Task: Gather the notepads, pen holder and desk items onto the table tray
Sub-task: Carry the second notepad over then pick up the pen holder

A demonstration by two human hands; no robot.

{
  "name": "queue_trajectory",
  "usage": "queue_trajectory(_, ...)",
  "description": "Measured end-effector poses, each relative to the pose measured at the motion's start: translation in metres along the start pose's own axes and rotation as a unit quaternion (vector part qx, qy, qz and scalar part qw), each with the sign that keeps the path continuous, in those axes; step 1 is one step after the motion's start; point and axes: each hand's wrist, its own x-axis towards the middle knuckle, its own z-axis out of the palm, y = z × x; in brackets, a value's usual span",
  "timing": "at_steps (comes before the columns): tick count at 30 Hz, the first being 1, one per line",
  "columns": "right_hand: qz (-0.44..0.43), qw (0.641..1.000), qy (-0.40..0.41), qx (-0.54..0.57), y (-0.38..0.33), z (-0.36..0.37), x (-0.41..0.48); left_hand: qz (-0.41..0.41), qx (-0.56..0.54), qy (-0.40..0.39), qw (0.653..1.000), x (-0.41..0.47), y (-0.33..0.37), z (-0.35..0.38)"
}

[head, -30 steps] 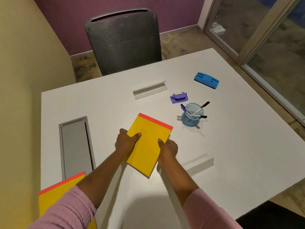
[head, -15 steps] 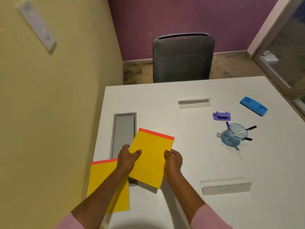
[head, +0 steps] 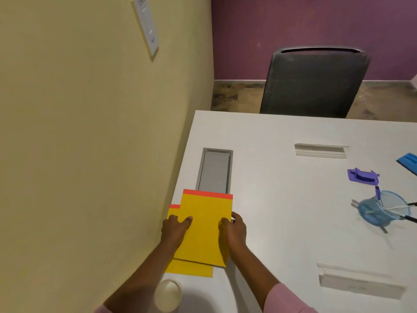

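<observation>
I hold a yellow notepad (head: 204, 229) with a red top strip by its two sides, my left hand (head: 174, 229) on its left edge and my right hand (head: 233, 230) on its right edge. It lies over a second yellow notepad (head: 189, 271), which rests at the table's left edge and shows at the bottom and top left. A grey recessed tray (head: 215, 170) sits in the table just beyond the pads. At the right stand a blue mesh pen holder (head: 375, 212) with pens, a purple desk item (head: 362, 176) and a blue item (head: 409, 162) cut by the frame.
A yellow wall runs close along the left of the white table (head: 282, 211). A black mesh chair (head: 313, 82) stands behind the table. Two white slot flaps (head: 320, 151) (head: 358, 282) stick up from the top. A pale round object (head: 168, 294) is near the bottom edge.
Both hands have carried the yellow notepad to the left, from the middle of the table until it lies over the second notepad at the left edge. The view has turned left.
</observation>
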Motion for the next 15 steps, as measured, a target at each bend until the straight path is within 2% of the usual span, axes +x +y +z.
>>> queue_trajectory(9,-0.016,0.991,-0.044,-0.122,0.017,0.031,-0.001,-0.033,0.06,0.037,0.997,0.002,-0.03,-0.004)
queue_trajectory(15,-0.01,0.981,-0.045,-0.189,0.027,0.045,-0.006,-0.037,0.096,0.044,0.994,0.001,-0.043,0.0)
